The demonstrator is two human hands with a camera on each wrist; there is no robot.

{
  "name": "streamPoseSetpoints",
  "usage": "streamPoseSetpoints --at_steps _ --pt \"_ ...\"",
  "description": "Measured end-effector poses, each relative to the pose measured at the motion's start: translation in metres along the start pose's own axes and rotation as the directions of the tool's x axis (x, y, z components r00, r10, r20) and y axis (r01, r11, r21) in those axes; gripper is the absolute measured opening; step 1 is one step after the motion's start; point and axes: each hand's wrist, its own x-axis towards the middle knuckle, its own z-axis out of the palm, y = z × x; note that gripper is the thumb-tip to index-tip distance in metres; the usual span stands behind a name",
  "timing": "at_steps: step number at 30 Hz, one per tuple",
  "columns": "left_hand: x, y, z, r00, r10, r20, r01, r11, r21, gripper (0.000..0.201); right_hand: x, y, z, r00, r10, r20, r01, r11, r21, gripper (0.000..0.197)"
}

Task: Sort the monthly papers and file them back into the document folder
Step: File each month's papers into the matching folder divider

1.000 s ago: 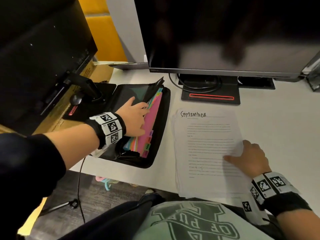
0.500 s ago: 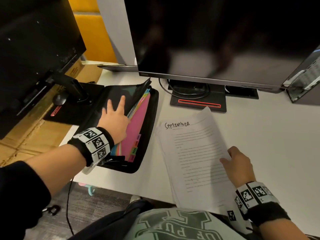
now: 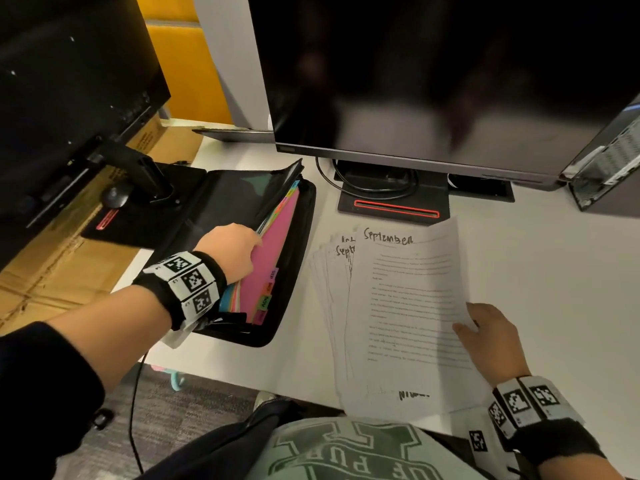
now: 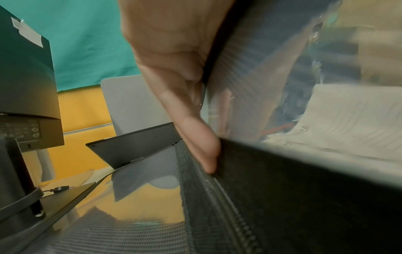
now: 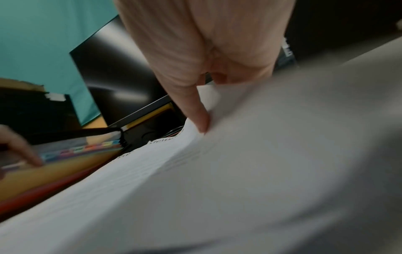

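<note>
The black zip folder (image 3: 304, 244) lies open on the desk's left side, its coloured tabbed dividers (image 3: 277, 251) showing, pink on top. My left hand (image 3: 232, 251) has its fingers tucked in under the dark leaves. In the left wrist view the thumb (image 4: 195, 137) pinches those leaves (image 4: 261, 77) and holds them up. A fanned stack of white papers (image 3: 329, 289) lies to the folder's right. My right hand (image 3: 491, 334) pinches the right edge of the sheet headed "September" (image 3: 405, 299) and holds it above the stack. The right wrist view shows its thumb (image 5: 195, 111) on that sheet (image 5: 217, 189).
A large monitor (image 3: 433, 81) hangs over the back of the white desk (image 3: 554, 271), its stand base (image 3: 394, 206) just behind the papers. A second monitor (image 3: 69, 81) and its stand (image 3: 145, 178) crowd the folder's left. Cardboard (image 3: 52, 271) lies beside the desk.
My right hand has lifted the September sheet off the stack, uncovering the headed sheets below. My left hand went from lying flat on the dark leaves to gripping them at the dividers.
</note>
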Motion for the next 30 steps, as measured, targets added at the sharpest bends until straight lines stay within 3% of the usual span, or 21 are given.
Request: streamPoseSetpoints --at_steps 3,6,10,13,16,21,24,26,27,30 --pt "-0.001 0.0 0.0 1.0 -0.001 -0.008 0.001 1.0 0.002 0.038 -0.001 0.003 0.009 0.997 -0.077 -0.007 0.072 0.956 -0.284 0.021" --pt "0.0 0.0 0.0 1.0 -0.003 -0.008 0.003 1.0 0.009 0.04 -0.001 -0.003 0.008 0.99 -0.135 0.048 0.143 0.93 -0.338 0.016" --pt "0.0 0.0 0.0 1.0 0.0 -0.009 0.0 1.0 0.024 0.039 -0.001 -0.015 0.006 0.969 0.036 0.245 0.059 0.927 -0.37 0.029" --pt "0.0 0.002 0.001 1.0 0.001 -0.007 -0.001 0.999 0.042 0.037 -0.002 -0.027 0.006 0.96 0.103 0.259 0.001 0.927 -0.375 0.049" --pt "0.0 0.003 0.0 1.0 0.004 -0.004 -0.004 0.999 0.043 0.036 0.0 -0.032 0.006 0.957 0.121 0.264 -0.005 0.915 -0.403 0.05" --pt "-0.001 0.003 -0.001 1.0 0.001 -0.009 0.0 0.999 0.047 0.037 0.002 -0.037 0.012 0.961 0.095 0.26 0.016 0.918 -0.396 0.046" --pt "-0.001 0.003 -0.001 1.0 0.001 -0.009 -0.001 0.999 0.052 0.037 0.005 -0.037 0.013 0.967 0.103 0.233 -0.001 0.917 -0.399 0.074" --pt "-0.001 0.002 -0.001 1.0 0.002 -0.009 -0.001 0.999 0.05 0.037 0.005 -0.037 0.012 0.965 0.118 0.233 -0.044 0.953 -0.299 0.095" --pt "-0.001 0.002 -0.001 1.0 0.002 -0.009 -0.002 0.999 0.046 0.037 0.005 -0.038 0.011 0.958 0.154 0.242 -0.099 0.969 -0.225 0.096" --pt "-0.001 0.002 -0.001 1.0 0.006 -0.007 -0.006 0.999 0.042 0.037 0.011 -0.03 0.01 0.926 0.251 0.281 -0.233 0.968 -0.098 0.065"
